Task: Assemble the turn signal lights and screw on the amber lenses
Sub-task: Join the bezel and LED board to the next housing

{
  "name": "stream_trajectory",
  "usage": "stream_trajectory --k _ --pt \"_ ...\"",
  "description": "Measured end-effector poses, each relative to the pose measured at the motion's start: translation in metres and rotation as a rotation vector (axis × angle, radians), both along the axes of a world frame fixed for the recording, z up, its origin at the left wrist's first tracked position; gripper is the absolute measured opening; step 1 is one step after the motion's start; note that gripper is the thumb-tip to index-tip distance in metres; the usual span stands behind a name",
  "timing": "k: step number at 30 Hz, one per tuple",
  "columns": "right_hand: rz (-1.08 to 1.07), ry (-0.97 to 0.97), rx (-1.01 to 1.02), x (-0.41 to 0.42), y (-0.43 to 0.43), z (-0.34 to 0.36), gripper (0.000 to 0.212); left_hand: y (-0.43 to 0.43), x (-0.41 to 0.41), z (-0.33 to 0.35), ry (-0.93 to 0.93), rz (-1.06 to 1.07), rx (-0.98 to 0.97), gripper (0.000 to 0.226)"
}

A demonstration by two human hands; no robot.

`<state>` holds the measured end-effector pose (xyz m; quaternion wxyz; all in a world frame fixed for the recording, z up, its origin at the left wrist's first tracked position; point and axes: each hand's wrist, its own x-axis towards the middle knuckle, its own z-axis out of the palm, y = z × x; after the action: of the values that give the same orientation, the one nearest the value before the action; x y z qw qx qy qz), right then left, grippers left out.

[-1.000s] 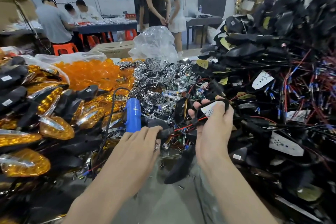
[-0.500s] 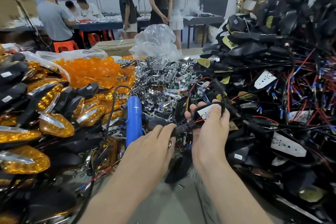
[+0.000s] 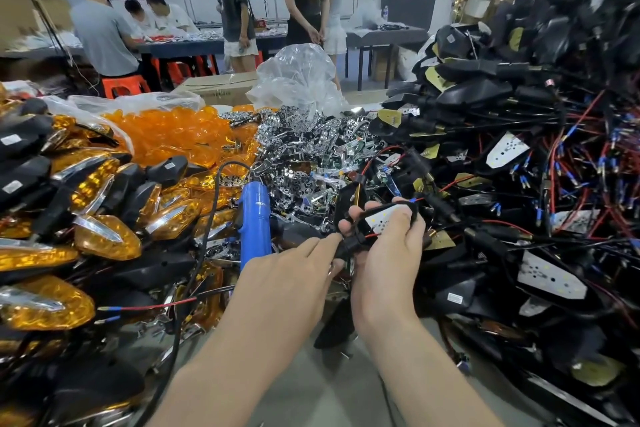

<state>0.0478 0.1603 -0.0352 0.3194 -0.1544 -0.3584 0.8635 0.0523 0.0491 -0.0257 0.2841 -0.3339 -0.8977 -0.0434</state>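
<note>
The right hand [image 3: 384, 263] curls round a black housing [image 3: 411, 210], its board [image 3: 384, 218] facing up. The left hand [image 3: 291, 274] seems to pinch the stem [image 3: 349, 246], likely to steady it for fitting. The housing heap [image 3: 519, 156] lies to the right, finished lights [image 3: 104, 236] to the left and lenses [image 3: 173, 135] behind, with the screwdriver [image 3: 254, 218] in easy reach.

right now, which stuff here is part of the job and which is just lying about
In the job:
- black turn signal housing with white LED board, held by left hand and right hand
- blue electric screwdriver
- heap of loose amber plastic lenses
- heap of chrome reflectors

Lying about:
- crumpled clear plastic bag
- brown cardboard box
- orange plastic stool
</note>
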Motion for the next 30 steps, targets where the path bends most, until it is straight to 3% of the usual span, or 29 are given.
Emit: stream_trajectory --k 5,12,22,26,30 --pt "0.062 -0.033 -0.065 0.001 -0.001 -0.001 0.028 -0.004 -0.003 -0.001 -0.090 -0.020 0.053 0.034" --pt "0.136 0.079 -0.101 0.000 0.010 0.005 0.011 -0.006 0.000 -0.002 -0.443 0.008 0.262 0.047" --pt "0.191 0.040 -0.087 0.000 0.019 0.005 0.022 -0.006 0.004 -0.003 -0.690 -0.080 0.279 0.071" --pt "0.203 0.051 -0.079 -0.003 0.021 0.003 0.015 -0.018 -0.002 0.001 -0.633 -0.108 0.468 0.056" --pt "0.203 0.054 -0.084 -0.006 0.022 0.000 0.016 -0.022 -0.011 0.003 -0.595 -0.185 0.850 0.037"
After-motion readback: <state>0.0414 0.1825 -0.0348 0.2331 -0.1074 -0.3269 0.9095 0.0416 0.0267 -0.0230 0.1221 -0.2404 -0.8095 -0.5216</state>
